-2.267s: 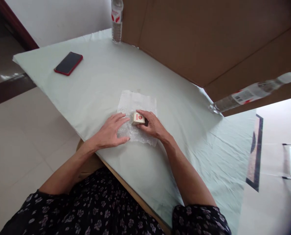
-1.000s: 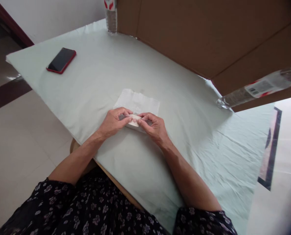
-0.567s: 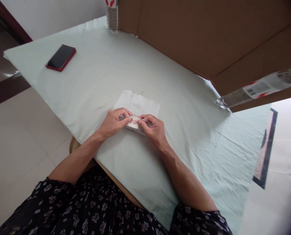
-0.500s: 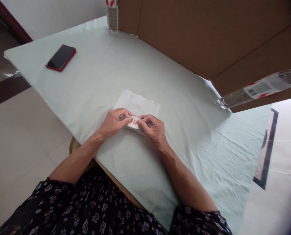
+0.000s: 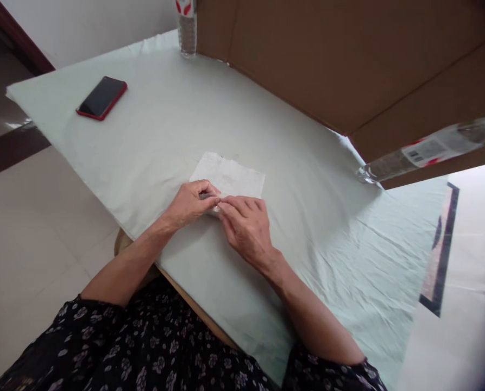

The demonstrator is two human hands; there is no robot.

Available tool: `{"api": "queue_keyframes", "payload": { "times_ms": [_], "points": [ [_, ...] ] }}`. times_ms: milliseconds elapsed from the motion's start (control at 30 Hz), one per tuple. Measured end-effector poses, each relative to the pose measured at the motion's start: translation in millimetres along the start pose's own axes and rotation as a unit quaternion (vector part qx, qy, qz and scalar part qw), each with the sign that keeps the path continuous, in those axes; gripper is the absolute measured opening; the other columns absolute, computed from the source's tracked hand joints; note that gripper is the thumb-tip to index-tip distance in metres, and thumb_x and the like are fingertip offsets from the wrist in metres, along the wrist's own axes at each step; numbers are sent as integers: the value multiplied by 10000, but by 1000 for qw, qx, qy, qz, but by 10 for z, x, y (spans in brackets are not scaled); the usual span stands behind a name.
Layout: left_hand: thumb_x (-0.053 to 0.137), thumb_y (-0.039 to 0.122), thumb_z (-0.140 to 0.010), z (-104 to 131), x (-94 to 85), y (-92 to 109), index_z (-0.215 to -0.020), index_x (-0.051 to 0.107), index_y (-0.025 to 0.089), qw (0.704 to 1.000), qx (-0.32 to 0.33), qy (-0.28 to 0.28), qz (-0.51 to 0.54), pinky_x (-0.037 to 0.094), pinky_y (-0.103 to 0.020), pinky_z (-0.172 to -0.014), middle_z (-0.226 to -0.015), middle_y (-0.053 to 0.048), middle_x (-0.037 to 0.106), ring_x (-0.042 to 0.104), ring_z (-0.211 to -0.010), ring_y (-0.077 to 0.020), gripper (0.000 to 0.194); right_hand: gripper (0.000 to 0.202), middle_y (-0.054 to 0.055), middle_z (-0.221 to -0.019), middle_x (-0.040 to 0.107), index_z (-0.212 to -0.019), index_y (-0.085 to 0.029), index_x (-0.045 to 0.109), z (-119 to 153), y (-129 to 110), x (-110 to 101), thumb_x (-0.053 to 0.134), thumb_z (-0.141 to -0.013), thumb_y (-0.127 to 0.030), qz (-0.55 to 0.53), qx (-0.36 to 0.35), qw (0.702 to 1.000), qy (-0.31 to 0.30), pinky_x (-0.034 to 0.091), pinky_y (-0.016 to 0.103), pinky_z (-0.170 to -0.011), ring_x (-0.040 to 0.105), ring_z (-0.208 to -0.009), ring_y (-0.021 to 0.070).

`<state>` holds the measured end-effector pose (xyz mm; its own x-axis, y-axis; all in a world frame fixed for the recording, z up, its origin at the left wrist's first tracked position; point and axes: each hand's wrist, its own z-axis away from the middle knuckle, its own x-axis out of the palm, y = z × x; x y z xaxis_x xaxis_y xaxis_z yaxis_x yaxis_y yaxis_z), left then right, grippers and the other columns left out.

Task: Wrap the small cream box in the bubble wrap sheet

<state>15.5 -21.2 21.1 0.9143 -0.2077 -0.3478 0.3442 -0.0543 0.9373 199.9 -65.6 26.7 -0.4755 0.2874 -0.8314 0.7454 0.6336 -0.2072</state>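
Note:
A white sheet of tissue lies flat on the pale green cloth. At its near edge, my left hand pinches the edge of a small pale packet, thumb against fingers. My right hand lies over the packet's right part, its fingertips meeting the left thumb. Most of the packet is hidden under the hands, and what the right fingertips grip is too small to tell.
The green-clothed table carries a phone in a red case at the far left. A brown cardboard panel stands at the back, with a clear bottle at its left end and another bottle at its right.
My right hand has shifted left across the packet until its fingertips meet my left thumb, covering the packet's red marks. My left hand has stayed nearly in place.

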Motion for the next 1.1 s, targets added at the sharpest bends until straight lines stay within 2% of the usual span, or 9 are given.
{"api": "queue_keyframes", "payload": {
  "times_ms": [133, 267, 367, 433, 567, 700, 933, 1033, 1100],
  "points": [
    [649, 343, -770, 28, -130, -10, -884, 697, 183, 999, 7, -10, -40, 525, -328, -842, -957, -59, 755, 676, -901, -206, 203, 184, 57, -1113, 762, -1077, -205, 674, 4, -33, 90, 499, -1024, -178, 26, -1, 998, -65, 367, 366, -882, 621, -1026, 215],
    [646, 356, -775, 93, -300, -89, -1044, 697, 189, 997, 1, 29, -69, 530, -308, -796, -943, -41, 729, 658, -863, -192, 320, 196, 66, -1143, 719, -1155, -231, 649, -6, -26, 106, 521, -1010, -199, 44, 9, 993, -105, 347, 377, -864, 571, -1026, 228],
    [602, 364, -800, 104, -336, -165, -1040, 697, 187, 994, -22, 50, -99, 484, -283, -659, -712, 16, 620, 567, -651, -151, 312, 220, 75, -1114, 690, -1194, -238, 635, -39, -43, 123, 550, -992, -216, 72, 2, 991, -113, 334, 381, -831, 534, -986, 239],
    [596, 352, -795, 92, -316, -203, -1024, 700, 192, 988, -19, 70, -133, 467, -285, -647, -669, 32, 577, 530, -616, -145, 299, 213, 78, -1080, 679, -1191, -243, 634, -66, -55, 147, 561, -991, -243, 93, -2, 989, -113, 321, 385, -804, 512, -956, 243],
    [637, 402, -780, 91, -300, -219, -1034, 702, 193, 973, -17, 124, -195, 495, -321, -743, -839, -21, 678, 586, -717, -175, 335, 161, 81, -1018, 667, -1124, -249, 649, -98, -67, 189, 544, -1004, -269, 126, -4, 986, -109, 300, 390, -769, 484, -914, 245],
    [675, 515, -772, 134, -368, -183, -1127, 688, 175, 965, -93, 108, -218, 496, -347, -757, -862, -54, 709, 631, -745, -220, 492, 160, 77, -996, 659, -1110, -250, 654, -98, -68, 203, 538, -1000, -247, 138, -9, 985, -103, 295, 388, -762, 471, -898, 243],
    [701, 428, -702, 99, -331, -127, -819, 667, 188, 967, -119, 89, -207, 396, -305, -617, -664, 4, 593, 527, -625, -177, 269, 124, 88, -988, 646, -1049, -233, 660, -115, -93, 201, 551, -991, -226, 128, -3, 986, -109, 280, 393, -757, 468, -888, 251],
    [626, 396, -724, 93, -263, -71, -724, 635, 183, 985, -109, 61, -122, 373, -273, -551, -605, 27, 526, 473, -576, -139, 214, 103, 94, -993, 640, -1021, -230, 658, -133, -110, 204, 561, -985, -224, 122, 4, 985, -121, 272, 395, -758, 470, -893, 256],
    [603, 389, -726, 92, -204, -26, -746, 656, 179, 991, -118, 50, -32, 395, -251, -519, -617, 23, 557, 497, -575, -135, 217, 103, 95, -991, 642, -994, -235, 654, -144, -119, 210, 552, -990, -229, 126, 7, 984, -123, 272, 397, -757, 468, -892, 258]
  ]
}}
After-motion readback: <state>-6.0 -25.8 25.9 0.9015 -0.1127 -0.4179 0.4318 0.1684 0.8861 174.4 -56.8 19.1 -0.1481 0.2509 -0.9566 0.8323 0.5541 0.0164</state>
